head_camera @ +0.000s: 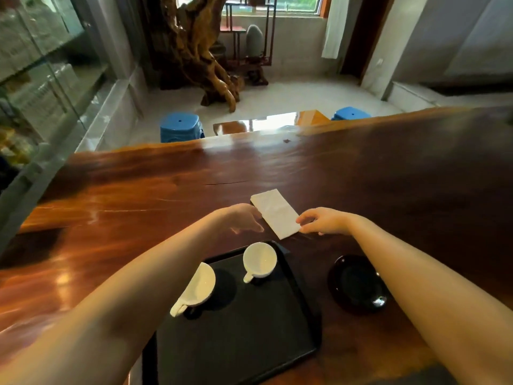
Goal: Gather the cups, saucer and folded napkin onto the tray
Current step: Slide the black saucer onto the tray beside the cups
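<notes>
We reach for folded white paper napkin (pixel 274 213) on glossy brown wooden surface (pixel 388 176), beyond black rectangular tray (pixel 299 290). Right hand (pixel 319 220) pinching napkin's near corner; left hand (pixel 244 219) open, empty, beside it. Two white ceramic cups (pixel 260 261) already on tray; black round saucer (pixel 358 283) off tray, right. Next, we judge: lift napkin, carry to tray.

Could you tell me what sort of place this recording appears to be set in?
Probably a tea room or showroom: a long polished slab-wood table, a carved root sculpture by the window, and glass display cabinets along the left wall.
</notes>
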The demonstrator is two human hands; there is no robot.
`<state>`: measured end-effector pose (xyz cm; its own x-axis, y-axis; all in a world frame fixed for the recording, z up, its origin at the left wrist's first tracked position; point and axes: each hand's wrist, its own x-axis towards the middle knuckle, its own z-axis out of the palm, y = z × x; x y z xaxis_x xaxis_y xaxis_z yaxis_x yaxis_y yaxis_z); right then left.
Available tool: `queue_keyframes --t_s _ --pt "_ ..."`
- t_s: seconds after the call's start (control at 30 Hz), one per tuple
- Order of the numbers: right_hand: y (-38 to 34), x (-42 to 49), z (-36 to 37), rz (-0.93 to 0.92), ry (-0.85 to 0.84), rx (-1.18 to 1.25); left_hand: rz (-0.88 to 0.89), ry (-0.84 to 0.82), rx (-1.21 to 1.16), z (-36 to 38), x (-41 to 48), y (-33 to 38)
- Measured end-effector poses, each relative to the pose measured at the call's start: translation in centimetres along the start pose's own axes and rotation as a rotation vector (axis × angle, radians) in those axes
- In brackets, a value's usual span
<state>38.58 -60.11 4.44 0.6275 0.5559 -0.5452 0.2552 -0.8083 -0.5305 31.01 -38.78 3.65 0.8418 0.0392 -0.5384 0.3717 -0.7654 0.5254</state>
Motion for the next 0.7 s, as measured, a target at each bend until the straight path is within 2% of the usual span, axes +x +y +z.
queue_keyframes --t_s 0.37,0.7 --pt "13.4 -1.7 -3.6 0.127 -0.084 -0.045 -0.07 -0.23 0.027 7.2 5.0 9.4" --pt "25.3 -3.2 -3.3 0.241 -0.179 -0.043 -0.211 -0.288 0.108 17.0 8.8 15.4"
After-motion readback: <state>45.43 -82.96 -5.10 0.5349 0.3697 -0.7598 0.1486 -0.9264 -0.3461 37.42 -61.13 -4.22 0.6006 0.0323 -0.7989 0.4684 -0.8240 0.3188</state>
